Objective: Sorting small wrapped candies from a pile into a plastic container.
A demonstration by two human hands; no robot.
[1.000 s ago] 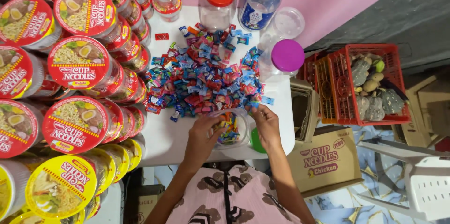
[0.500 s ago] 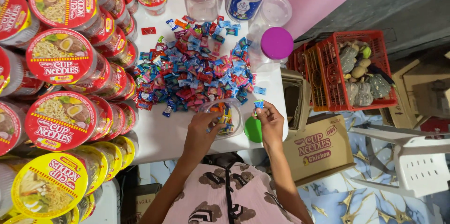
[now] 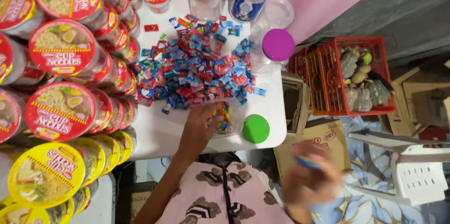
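My left hand [image 3: 199, 128] rests on the white table [image 3: 159, 132] at the near edge of the candy pile [image 3: 199, 67], fingers curled loosely around the clear jar [image 3: 224, 120] of candies just beside the green lid [image 3: 256, 129]. My right hand [image 3: 311, 174] is off the table, well apart from the pile and blurred — it seems to pinch a small blue-wrapped candy [image 3: 307, 162], though I cannot tell how tightly the fingers close.
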